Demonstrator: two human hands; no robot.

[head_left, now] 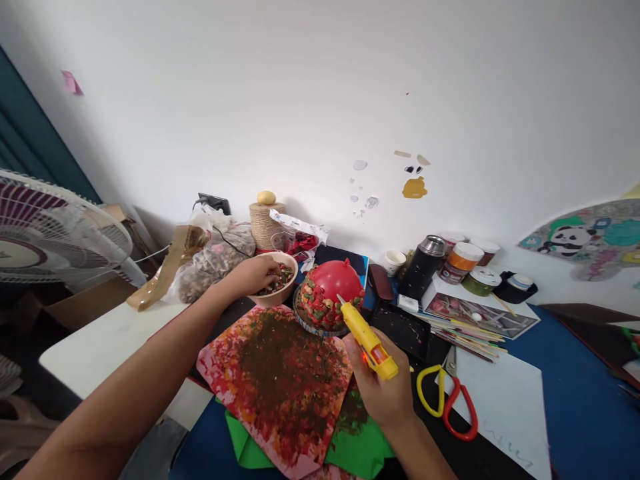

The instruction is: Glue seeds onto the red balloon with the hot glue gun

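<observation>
My right hand [387, 390] is wrapped round a yellow glue gun [369, 341], its nozzle pointing up and left at a red balloon [336, 280]. Small red, green and tan pieces [320, 308] cover the balloon's lower part, and it rests in a round holder. To the left, my left hand [255, 275] reaches into a pale pink bowl [275, 298] of similar small pieces. Its fingertips are down among the pieces, so what they pinch, if anything, is hidden. A paint-stained pink sheet [280, 387] lies in front of both, over green material [250, 440].
Scissors [453, 397] with yellow and red handles lie right of my right hand. Behind them are brushes [470, 337], a black flask [424, 267] and paint jars [463, 260]. A twine spool [267, 227], a plastic bag [215, 260] and a fan [55, 230] are on the left.
</observation>
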